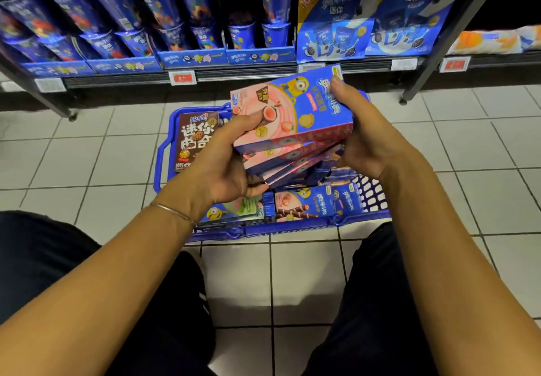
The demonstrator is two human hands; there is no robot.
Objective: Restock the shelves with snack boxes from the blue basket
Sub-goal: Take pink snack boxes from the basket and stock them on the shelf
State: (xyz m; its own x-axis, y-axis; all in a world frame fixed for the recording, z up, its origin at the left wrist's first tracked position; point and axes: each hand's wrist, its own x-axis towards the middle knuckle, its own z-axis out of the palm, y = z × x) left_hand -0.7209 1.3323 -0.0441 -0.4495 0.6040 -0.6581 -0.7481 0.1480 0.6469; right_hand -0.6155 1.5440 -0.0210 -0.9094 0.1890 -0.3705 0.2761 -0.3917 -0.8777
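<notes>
A stack of pink and blue snack boxes (295, 118) is held between both hands above the blue basket (159, 167) on the tiled floor. My left hand (231, 159) grips the stack's left end, thumb on the top box. My right hand (360, 135) grips the right end, fingers curled over the top edge. The stack is fanned and tilted. More boxes lie in the basket: a brown cookie box (194, 141) at its far left and blue boxes (304, 204) at its near side.
The lowest shelf (234, 72) ahead carries blue cup-shaped snack packs (202, 24) in display trays and large blue bags (333, 24) to the right. Black shelf uprights (433, 53) slant down at both sides. My knees flank the basket.
</notes>
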